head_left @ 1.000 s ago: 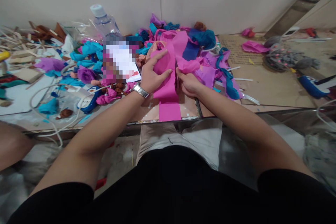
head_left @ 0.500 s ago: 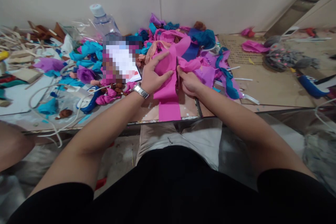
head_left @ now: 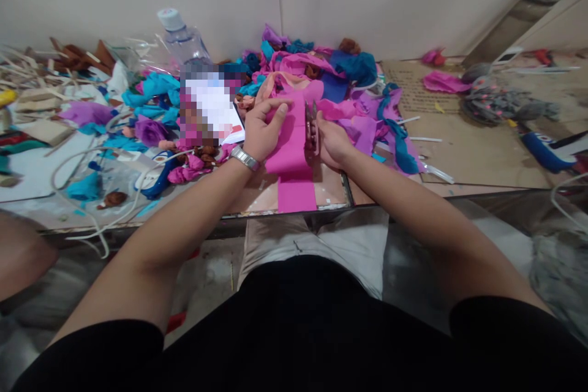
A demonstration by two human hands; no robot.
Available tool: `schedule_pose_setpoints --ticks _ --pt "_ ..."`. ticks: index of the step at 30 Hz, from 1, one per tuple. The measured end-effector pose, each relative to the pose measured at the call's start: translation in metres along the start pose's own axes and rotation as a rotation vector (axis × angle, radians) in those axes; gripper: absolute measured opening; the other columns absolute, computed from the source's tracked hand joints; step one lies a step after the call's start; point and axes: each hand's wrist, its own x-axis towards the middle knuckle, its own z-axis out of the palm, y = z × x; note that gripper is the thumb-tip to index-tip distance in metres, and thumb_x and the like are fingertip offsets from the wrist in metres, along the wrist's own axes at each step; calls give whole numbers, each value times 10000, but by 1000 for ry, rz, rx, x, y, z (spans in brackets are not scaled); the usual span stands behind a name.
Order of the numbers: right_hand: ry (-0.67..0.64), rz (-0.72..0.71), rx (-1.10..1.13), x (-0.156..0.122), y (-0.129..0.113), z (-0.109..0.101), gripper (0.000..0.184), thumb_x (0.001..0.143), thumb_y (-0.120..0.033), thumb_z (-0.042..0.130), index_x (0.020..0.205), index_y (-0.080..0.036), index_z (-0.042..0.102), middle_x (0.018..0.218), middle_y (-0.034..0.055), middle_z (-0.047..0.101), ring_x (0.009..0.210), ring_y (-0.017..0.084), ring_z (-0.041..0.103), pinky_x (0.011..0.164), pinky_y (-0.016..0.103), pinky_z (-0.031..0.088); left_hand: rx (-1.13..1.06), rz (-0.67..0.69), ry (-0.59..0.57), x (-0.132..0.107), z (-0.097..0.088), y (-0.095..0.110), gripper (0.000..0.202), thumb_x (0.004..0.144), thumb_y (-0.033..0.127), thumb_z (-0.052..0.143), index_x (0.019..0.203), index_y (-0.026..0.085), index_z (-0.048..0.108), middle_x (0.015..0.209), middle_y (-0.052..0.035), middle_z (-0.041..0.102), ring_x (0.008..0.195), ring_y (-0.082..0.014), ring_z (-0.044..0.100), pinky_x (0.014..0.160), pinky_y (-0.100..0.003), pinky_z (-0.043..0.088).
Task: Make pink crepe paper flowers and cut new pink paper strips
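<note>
A strip of bright pink crepe paper point(head_left: 289, 159) lies folded in front of me, its lower end reaching the table's front edge. My left hand point(head_left: 264, 128), with a metal watch on the wrist, rests along the paper's left side. Its fingers are stretched out over the paper, and the thumb is raised near the index finger. At the right edge of the strip, my right hand point(head_left: 333, 141) is closed round dark reddish scissors point(head_left: 312, 135). Their blades point away from me, slightly apart, beside the paper. Some fingers of the right hand are hidden.
Behind lies a heap of pink, purple and blue crepe pieces point(head_left: 362, 67). A phone point(head_left: 214, 104) and a bottle point(head_left: 184, 37) stand left of it. Wooden sticks point(head_left: 27, 76) and a white cable point(head_left: 98, 220) are further left. Cardboard point(head_left: 459, 153) covers the right side.
My left thumb has lifted off the paper and drawn back toward the index finger. The scissors, mostly hidden before, now show upright at the strip's right edge. The paper's far end has dropped lower.
</note>
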Motion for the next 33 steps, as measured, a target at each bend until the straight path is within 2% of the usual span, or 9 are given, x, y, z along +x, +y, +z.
schedule_pose_setpoints --ticks 3,9,11,14,17,19,22,26,33 --pt "3 -11 -36 -1 -3 -1 554 1027 -740 556 800 -235 548 647 -51 546 502 106 473 504 240 428 -1 -45 23 3 -2 -10 474 897 618 815 1275 337 770 1643 -9 587 1662 -312 381 1438 -547 216" --pt "-28 -35 -16 1 -1 -2 600 1013 -762 560 756 -220 538 638 -43 528 504 101 480 503 238 444 -73 -122 -48 9 -5 -24 714 744 438 978 1400 368 705 1706 5 503 1690 -295 318 1435 -515 226" --pt "-9 -37 -45 3 1 -3 574 1013 -738 585 765 -223 539 625 -50 525 490 100 474 490 237 441 -90 -173 -61 8 -5 -23 682 739 386 980 1373 354 732 1679 -10 532 1666 -299 364 1417 -507 278" --pt "-37 -41 -86 4 4 -5 479 1046 -640 615 816 -224 561 609 -58 554 463 102 481 445 227 415 -124 -284 -56 5 -2 -21 453 822 411 906 1245 283 804 1466 -61 708 1502 -310 573 1337 -507 421" --pt "-172 -19 -151 0 6 -7 423 1017 -589 695 847 -221 575 590 -66 588 429 106 513 407 221 425 -191 -404 6 3 1 -22 346 862 469 850 1083 203 838 1171 -81 812 1251 -299 725 1195 -496 561" --pt "-269 27 -186 -4 5 -9 414 973 -574 761 870 -214 585 624 -52 642 471 127 604 436 227 496 -225 -431 62 3 2 -25 361 808 443 895 1052 185 831 1132 -82 816 1197 -289 742 1132 -471 605" --pt "-348 93 -211 -8 3 -11 381 965 -524 793 915 -193 610 714 -7 726 569 148 697 511 238 577 -247 -387 98 6 0 -28 466 734 400 945 1128 189 815 1289 -88 781 1279 -297 718 1138 -457 605" --pt "-384 103 -227 -8 2 -12 383 972 -532 782 939 -177 642 755 20 758 596 145 704 512 227 577 -196 -298 103 8 -4 -28 664 720 494 959 1288 207 768 1418 -104 730 1375 -327 676 1203 -486 562" --pt "-254 123 -115 -4 6 -9 334 987 -502 773 1010 -196 642 747 -6 757 621 164 727 536 251 604 -154 -147 -5 7 -7 -27 847 711 644 957 1422 266 695 1551 -103 649 1515 -365 571 1324 -533 443"
